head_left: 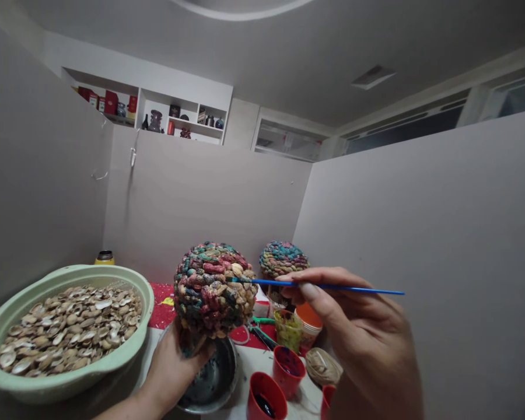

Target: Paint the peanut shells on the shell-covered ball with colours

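My left hand (175, 367) grips the underside of a ball covered in painted shells (213, 289), holding it up over a metal bowl (216, 382). My right hand (354, 332) pinches a thin blue paintbrush (332, 286) lying level, its tip touching the ball's upper right side. The shells on the ball are red, green, blue and bare tan. A second painted shell ball (283, 258) stands behind, farther back on the table.
A pale green basin (70, 382) full of unpainted shells sits at the left. Small red cups of paint (266, 396), an orange-lidded cup (308, 321), a yellow-green cup (287, 329) and a twine ball (324, 366) crowd the table. Grey partition walls enclose the space.
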`<act>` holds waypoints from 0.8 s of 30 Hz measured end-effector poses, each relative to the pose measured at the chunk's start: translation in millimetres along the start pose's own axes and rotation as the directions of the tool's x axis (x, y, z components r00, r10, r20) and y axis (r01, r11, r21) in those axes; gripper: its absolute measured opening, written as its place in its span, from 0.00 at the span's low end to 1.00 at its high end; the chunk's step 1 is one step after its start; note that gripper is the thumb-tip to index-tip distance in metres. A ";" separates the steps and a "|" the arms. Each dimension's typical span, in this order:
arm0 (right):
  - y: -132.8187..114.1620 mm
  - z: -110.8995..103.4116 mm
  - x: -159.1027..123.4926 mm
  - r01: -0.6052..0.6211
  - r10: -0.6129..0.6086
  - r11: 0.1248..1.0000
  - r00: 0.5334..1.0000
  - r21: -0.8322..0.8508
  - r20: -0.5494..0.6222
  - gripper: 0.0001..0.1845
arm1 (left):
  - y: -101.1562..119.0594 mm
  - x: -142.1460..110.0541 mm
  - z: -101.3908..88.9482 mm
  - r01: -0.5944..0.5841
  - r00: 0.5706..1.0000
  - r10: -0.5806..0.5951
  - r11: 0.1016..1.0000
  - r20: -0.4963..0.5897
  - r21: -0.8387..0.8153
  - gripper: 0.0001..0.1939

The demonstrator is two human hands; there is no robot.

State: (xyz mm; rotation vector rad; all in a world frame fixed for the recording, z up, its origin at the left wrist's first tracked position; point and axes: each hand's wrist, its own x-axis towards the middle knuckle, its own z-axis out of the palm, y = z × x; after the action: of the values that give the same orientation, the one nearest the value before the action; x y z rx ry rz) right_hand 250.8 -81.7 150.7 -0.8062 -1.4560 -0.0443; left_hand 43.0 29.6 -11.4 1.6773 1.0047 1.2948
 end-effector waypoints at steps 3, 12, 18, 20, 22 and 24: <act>3.5 7.1 1.3 0.060 -0.059 0.998 0.998 -0.025 0.012 0.06 | 0.9 -0.9 -0.7 -0.024 1.000 0.024 0.999 0.009 0.045 0.26; 4.7 -6.0 1.5 0.033 -0.034 0.991 0.999 -0.126 -0.003 0.06 | 2.4 -1.0 0.4 -0.020 1.000 0.019 0.999 0.011 0.028 0.28; 0.1 -0.2 -2.4 0.022 -0.022 0.999 1.000 -0.039 0.007 0.07 | 3.4 -2.6 -1.5 -0.012 1.000 0.012 0.997 0.004 0.077 0.26; -1.9 4.5 -1.5 0.041 -0.040 0.999 0.999 -0.023 0.019 0.07 | 1.9 -3.1 -1.4 -0.027 1.000 0.026 0.996 0.009 0.086 0.26; -3.4 8.8 0.3 0.053 -0.053 0.998 0.998 -0.023 0.021 0.06 | 0.3 -3.3 -0.8 -0.039 0.999 0.038 0.995 0.012 0.088 0.26; -3.6 12.2 2.0 0.053 -0.052 0.998 0.998 -0.039 0.028 0.05 | -0.1 -3.4 0.0 -0.036 0.999 0.036 0.995 0.005 0.095 0.25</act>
State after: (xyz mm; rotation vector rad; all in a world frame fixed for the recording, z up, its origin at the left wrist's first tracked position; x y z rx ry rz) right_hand 238.9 -77.3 153.0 -0.8033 -1.5056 -0.1025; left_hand 42.4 26.5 -12.7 1.7762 1.0528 1.2849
